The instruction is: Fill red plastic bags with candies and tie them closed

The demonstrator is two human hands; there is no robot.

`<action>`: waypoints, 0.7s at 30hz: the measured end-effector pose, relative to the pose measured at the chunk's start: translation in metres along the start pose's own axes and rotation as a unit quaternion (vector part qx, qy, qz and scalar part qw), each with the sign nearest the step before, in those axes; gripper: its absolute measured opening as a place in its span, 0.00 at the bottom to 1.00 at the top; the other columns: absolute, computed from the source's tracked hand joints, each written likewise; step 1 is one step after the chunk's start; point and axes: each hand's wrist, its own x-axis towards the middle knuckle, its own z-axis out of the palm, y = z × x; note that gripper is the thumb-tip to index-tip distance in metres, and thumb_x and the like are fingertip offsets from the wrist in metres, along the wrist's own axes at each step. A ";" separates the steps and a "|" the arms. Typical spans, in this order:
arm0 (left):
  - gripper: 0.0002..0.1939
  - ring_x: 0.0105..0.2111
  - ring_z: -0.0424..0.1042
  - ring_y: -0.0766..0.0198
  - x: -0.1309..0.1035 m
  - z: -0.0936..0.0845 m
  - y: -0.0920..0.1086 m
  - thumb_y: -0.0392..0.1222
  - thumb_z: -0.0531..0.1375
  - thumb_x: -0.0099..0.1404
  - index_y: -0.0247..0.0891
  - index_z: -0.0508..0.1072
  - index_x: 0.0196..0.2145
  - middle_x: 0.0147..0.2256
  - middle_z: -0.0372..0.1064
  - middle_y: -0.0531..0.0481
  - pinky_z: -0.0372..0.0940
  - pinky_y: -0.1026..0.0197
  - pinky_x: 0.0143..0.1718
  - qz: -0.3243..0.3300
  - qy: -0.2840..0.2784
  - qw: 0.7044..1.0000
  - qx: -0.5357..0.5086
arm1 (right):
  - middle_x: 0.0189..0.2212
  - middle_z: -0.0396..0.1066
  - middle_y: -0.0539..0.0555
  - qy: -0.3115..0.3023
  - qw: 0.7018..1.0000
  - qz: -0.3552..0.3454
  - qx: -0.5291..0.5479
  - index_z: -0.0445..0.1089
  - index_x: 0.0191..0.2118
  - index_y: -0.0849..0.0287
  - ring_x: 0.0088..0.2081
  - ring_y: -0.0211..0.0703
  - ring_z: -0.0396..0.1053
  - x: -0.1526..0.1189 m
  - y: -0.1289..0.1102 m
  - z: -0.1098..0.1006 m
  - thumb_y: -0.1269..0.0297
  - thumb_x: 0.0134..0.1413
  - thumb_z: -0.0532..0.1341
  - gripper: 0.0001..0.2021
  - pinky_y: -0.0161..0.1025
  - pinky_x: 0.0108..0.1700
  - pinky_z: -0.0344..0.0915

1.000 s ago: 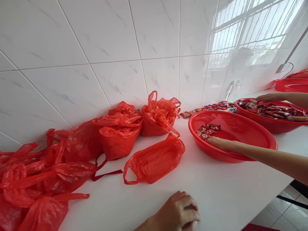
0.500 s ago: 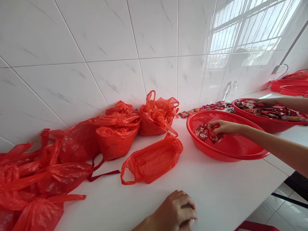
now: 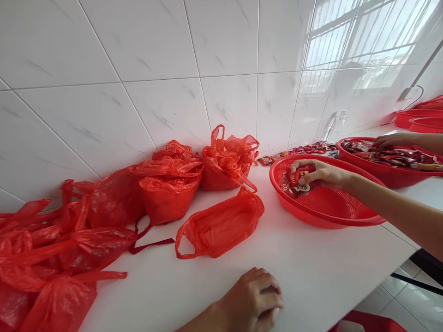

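My left hand (image 3: 256, 297) rests on the white table near its front edge, fingers loosely curled inward, with no object showing in them. My right hand (image 3: 323, 174) is over the near red plastic colander (image 3: 349, 196), closed on small red printed snack packets (image 3: 300, 174). More such packets (image 3: 286, 188) lie under it at the colander's left side. Between my hands and the wall, a red plastic bag (image 3: 221, 226) lies on the table, its mouth spread wide and its handles loose.
Filled red bags (image 3: 169, 196) line the wall, and knotted ones (image 3: 58, 276) are heaped at left. Another person's hand (image 3: 394, 139) is in a second red basket (image 3: 377, 175) of packets. Loose packets (image 3: 308, 150) and a clear bottle (image 3: 341, 123) are by the wall.
My right hand has risen slightly and moved left, bringing the red packets up from the colander's bottom. My left hand stays put. The view has shifted slightly.
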 end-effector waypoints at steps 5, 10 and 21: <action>0.15 0.51 0.69 0.52 0.006 -0.012 0.008 0.29 0.57 0.60 0.36 0.73 0.45 0.50 0.69 0.38 0.66 0.46 0.56 0.006 0.065 0.993 0.102 | 0.35 0.75 0.52 -0.101 0.991 -0.082 -0.017 0.69 0.37 0.58 0.33 0.41 0.73 0.015 -0.033 0.059 0.66 0.37 0.73 0.19 0.37 0.34 0.70; 0.18 0.63 0.60 0.43 0.009 -0.014 0.009 0.28 0.55 0.62 0.37 0.71 0.50 0.60 0.61 0.33 0.56 0.33 0.61 -0.097 0.085 0.970 0.206 | 0.30 0.72 0.48 -0.166 0.950 -0.165 -0.209 0.70 0.37 0.59 0.29 0.38 0.69 0.049 -0.028 0.128 0.72 0.43 0.65 0.11 0.34 0.30 0.65; 0.18 0.63 0.59 0.40 0.007 -0.012 0.007 0.30 0.57 0.61 0.37 0.73 0.48 0.60 0.63 0.33 0.55 0.30 0.61 -0.113 0.033 0.973 0.197 | 0.29 0.65 0.47 -0.124 0.880 -0.230 -0.397 0.72 0.38 0.60 0.31 0.37 0.61 0.080 0.011 0.174 0.78 0.45 0.68 0.12 0.32 0.32 0.57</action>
